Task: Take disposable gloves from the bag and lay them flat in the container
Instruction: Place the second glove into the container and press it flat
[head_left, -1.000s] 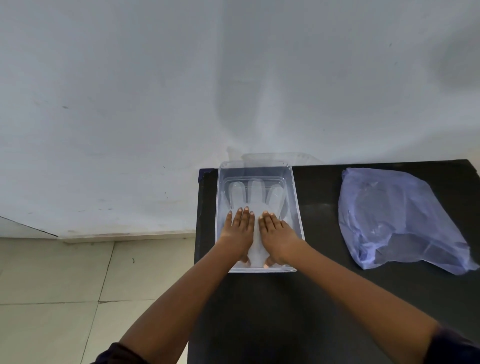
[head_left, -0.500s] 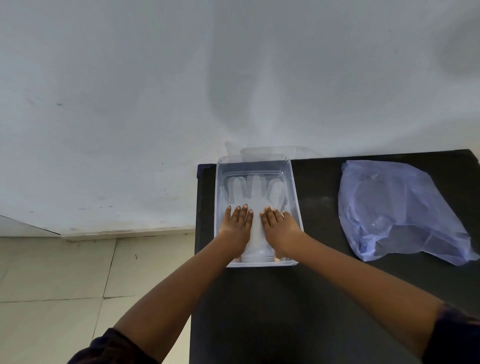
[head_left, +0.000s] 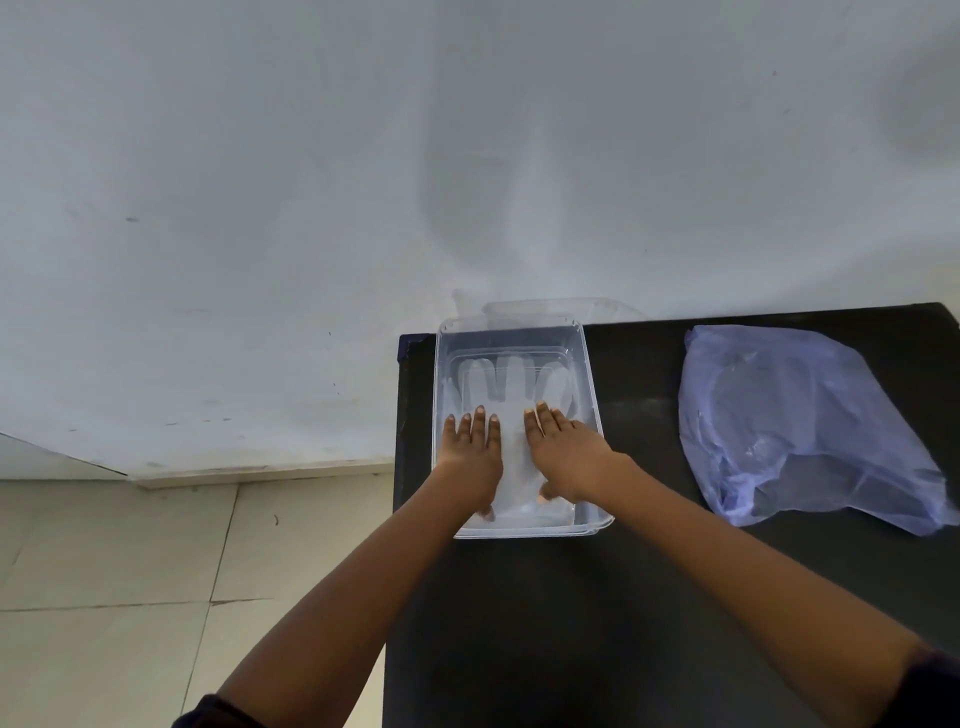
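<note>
From the head view, I am pressing both palms down on a clear glove (head_left: 511, 395) lying in the clear container (head_left: 589, 384) at the left end of the black desk (head_left: 649, 597). My left hand (head_left: 475, 449) and my right hand (head_left: 563, 449) are spread flat, fingers straight, gripping nothing, each grip wide and resting on the glove's palm part. Compared with a second ago, my hands are sitting a little apart now, so a strip of glove is showing between them, and they are staying low near the cuff while the glove's fingers are lying smooth toward the far wall. I judge that this glove is nearly flattened. The blue bag (head_left: 800, 421) is lying well apart to the right, untouched, with more gloves probably waiting inside.
</note>
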